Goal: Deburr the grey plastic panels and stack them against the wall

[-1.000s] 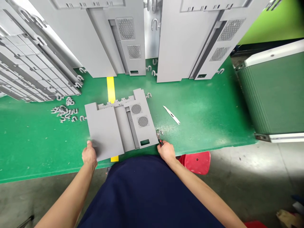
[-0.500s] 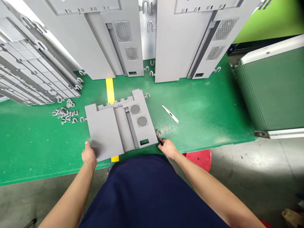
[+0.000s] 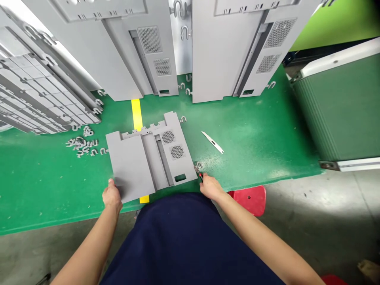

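Observation:
A grey plastic panel [image 3: 133, 166] with two round grilles lies tilted on the green table, near its front edge. My left hand [image 3: 112, 195] grips the panel's lower left edge, thumb on top and the other fingers hidden. Closed around a pair of cutting pliers [image 3: 200, 174] with red and black handles is my right hand [image 3: 211, 187]. The pliers' jaws are at the panel's lower right edge, by a small hook-shaped plastic tab [image 3: 198, 164]. More such tabs stick out at the upper right [image 3: 183, 118] and left [image 3: 103, 151] edges.
A white knife-like tool [image 3: 212, 142] lies right of the panel. Loose hook-shaped pieces [image 3: 82, 145] are heaped on the left. Larger grey panels [image 3: 219, 55] stand along the back, and ribbed ones [image 3: 44, 87] at left. A green conveyor belt [image 3: 350, 107] is at right, a red stool [image 3: 251, 200] below.
The pliers' jaws have shifted slightly up along the panel's right edge, near the tab. My left hand keeps its hold, and the panel lies nearly unchanged.

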Motion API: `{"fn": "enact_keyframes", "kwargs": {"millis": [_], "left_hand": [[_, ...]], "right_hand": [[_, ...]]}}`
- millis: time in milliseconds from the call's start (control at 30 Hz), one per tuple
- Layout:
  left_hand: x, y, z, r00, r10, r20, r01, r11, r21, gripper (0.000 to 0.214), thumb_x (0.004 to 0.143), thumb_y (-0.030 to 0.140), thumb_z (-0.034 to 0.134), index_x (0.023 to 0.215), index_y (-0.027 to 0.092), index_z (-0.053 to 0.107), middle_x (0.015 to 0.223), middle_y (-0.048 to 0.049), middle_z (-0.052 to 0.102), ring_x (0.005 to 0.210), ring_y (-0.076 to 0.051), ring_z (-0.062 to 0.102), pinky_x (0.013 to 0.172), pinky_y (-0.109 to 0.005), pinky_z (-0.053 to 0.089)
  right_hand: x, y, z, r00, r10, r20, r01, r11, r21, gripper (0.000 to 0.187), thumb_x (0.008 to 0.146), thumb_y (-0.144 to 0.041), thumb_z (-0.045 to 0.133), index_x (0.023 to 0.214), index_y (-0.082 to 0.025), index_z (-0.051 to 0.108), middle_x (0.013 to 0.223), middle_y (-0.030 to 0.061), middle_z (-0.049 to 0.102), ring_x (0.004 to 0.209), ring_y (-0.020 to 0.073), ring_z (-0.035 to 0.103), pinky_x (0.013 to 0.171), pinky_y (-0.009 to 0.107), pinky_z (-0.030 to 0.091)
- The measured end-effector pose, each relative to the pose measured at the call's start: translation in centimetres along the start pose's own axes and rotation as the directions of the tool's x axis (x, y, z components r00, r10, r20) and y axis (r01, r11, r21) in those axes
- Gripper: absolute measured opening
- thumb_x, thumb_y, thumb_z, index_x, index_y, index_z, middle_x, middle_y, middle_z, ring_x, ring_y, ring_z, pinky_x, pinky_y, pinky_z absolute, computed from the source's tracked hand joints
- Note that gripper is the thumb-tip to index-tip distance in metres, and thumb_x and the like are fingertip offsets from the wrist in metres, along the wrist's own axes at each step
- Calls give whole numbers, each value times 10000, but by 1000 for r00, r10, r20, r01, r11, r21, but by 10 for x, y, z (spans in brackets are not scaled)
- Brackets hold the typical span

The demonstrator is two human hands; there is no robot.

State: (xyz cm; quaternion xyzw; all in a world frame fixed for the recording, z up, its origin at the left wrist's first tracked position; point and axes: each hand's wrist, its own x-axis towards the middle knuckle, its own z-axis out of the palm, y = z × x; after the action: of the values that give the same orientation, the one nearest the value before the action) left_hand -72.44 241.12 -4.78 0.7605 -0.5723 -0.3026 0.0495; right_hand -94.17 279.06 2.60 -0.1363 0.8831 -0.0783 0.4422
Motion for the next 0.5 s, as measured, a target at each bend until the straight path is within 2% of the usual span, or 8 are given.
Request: {"fn": "enact_keyframes", "kwargs": {"millis": [167,367,500], "left_hand": [[-6,1,0,1000,-9,-8,9,1000,21,598,851,704,433,892,161,677,1142,-246,723,1124,-411,656,1033,-587,492],[-6,-1,1,1000,-20,21,19,1000,22,685,864,736,408,996,130,698,1224,-262,705,1187,-420,643,1074,-594,470],[-3,-6,1,999,3,32,-4,1000,12,709,862,745,401,1027,119,690,1235,-261,703,1169,-414,650,1053,-590,484]], "right_hand": [[2,1,-2,1000,-19,-8,19,1000,6,320,892,-104,558,1205,-114,623,1096,211,771,1049,338,742,843,370,496],[8,2,10,998,26,-65,-22,998,52,235,941,-277,592,1153,-191,644,1075,135,786,1034,296,743,827,335,496],[11,2,18,991,92,-97,-85,993,77,217,949,-312,533,1053,-202,688,1002,130,789,976,284,749,807,334,508]]}}
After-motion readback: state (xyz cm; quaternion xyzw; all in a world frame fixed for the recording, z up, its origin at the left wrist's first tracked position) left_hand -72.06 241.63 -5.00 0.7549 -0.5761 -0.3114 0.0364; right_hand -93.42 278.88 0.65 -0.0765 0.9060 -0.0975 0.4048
